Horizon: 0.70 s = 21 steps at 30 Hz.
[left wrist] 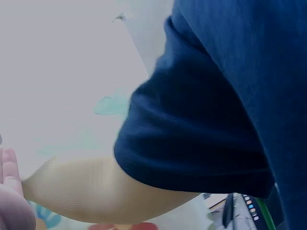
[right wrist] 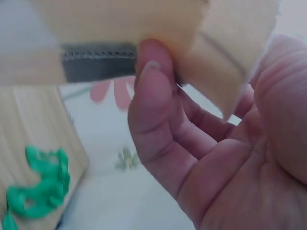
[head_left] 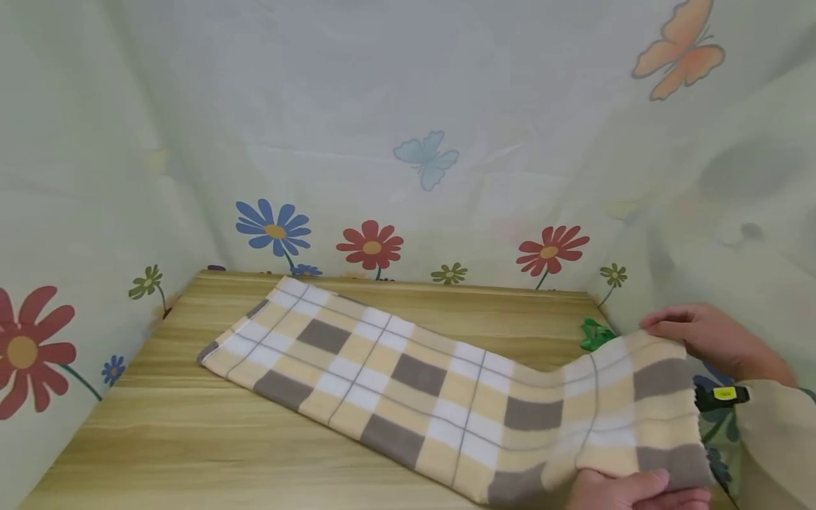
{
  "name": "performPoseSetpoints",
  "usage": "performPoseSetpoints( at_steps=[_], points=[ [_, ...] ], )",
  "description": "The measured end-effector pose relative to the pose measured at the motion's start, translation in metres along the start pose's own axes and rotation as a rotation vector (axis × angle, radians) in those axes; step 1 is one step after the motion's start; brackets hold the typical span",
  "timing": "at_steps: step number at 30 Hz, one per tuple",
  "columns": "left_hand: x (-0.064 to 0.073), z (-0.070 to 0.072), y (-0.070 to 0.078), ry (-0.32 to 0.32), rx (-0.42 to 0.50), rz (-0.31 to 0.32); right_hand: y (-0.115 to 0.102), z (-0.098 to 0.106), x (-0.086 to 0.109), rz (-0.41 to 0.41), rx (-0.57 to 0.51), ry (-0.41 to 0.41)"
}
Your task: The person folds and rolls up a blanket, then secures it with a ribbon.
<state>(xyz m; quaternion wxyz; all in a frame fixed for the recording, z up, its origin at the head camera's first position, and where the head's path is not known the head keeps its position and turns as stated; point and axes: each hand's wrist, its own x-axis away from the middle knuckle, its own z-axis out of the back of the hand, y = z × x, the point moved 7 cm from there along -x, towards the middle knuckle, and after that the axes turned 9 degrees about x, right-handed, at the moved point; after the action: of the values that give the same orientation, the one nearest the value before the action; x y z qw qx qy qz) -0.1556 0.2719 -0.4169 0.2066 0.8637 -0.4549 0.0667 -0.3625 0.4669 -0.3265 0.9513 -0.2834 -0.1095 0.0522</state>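
A long plaid scarf [head_left: 408,375] in beige, white and grey-brown lies slantwise over the wooden table, its right end raised in both hands. My left hand [head_left: 637,490] pinches the near corner of that end, thumb on top. At the far corner my right hand [head_left: 714,340] holds the edge. In the right wrist view, the right hand's fingers [right wrist: 153,100] are curled at the scarf's edge [right wrist: 182,28], and a stitched seam shows beside them. Only part of the left hand [left wrist: 12,191] shows in the left wrist view, at the left border.
A small green crumpled object [head_left: 596,334] lies at the table's back right, just behind the scarf. Pale curtains [head_left: 446,92] printed with flowers and butterflies enclose the wooden table [head_left: 223,439] at the back and sides.
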Motion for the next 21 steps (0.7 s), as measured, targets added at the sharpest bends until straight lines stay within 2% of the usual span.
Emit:
performPoseSetpoints(
  at_steps=[2,5,7,9,12,16,21],
  points=[
    [0.005,0.001,0.014,0.037,0.066,-0.081,-0.014,-0.001,-0.006,0.031,0.01,-0.004],
    [0.015,0.002,0.035,0.015,0.12,-0.222,-0.035,-0.003,-0.015,0.084,0.014,0.002],
    [0.022,0.003,0.049,-0.005,0.153,-0.293,-0.049,-0.006,-0.02,0.11,-0.025,0.006],
    [0.028,0.007,0.062,0.015,0.171,-0.355,-0.061,-0.008,-0.026,0.129,-0.064,0.013],
    [0.038,0.019,0.079,0.098,0.194,-0.455,-0.075,-0.01,-0.033,0.141,-0.096,0.039],
    [0.051,0.042,0.093,0.206,0.206,-0.54,-0.083,-0.015,-0.041,0.115,-0.062,0.069],
    [0.067,0.068,0.106,0.258,0.204,-0.632,-0.088,-0.027,-0.051,0.062,-0.003,0.073]
  ],
)
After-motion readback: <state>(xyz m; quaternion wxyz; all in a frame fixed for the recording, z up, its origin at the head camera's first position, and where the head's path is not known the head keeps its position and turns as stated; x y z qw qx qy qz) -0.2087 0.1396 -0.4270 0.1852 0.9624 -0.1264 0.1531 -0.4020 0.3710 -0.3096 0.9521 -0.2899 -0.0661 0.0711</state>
